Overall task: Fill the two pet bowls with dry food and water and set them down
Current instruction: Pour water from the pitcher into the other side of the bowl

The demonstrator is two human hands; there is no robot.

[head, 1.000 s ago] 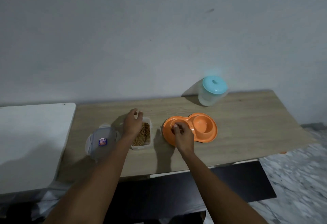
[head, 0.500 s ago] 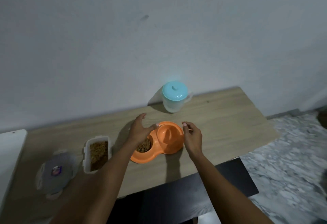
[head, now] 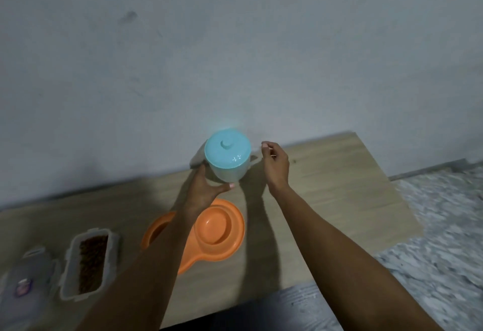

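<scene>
Left hand point(head: 205, 191) curves round the lower part of the translucent plastic jug point(head: 231, 172) with a round teal lid point(head: 227, 151). Its fingers lie against the jug's left side and its thumb bends across the front just under the base, so it holds the jug. Right hand point(head: 277, 164) is just beside the jug's handle point(head: 254, 158), fingers loosely bent and holding nothing; whether a fingertip touches the handle is too blurred to tell. The jug is upright at the back of the light wooden bench point(head: 339, 200), close to the grey wall point(head: 235, 56).

Nearer the person lies the orange plastic double pet bowl point(head: 235, 241). Its right well point(head: 213, 227) shows its orange bottom, and its left well point(head: 156, 228) is mostly hidden by the left forearm. Near it on the left sits a clear rectangular plastic container point(head: 68, 268) of brown dry food point(head: 92, 262), open, with its clear lid point(head: 26, 278) lying just beside it. Marbled grey floor point(head: 444, 226) shows past the bench's right edge.
</scene>
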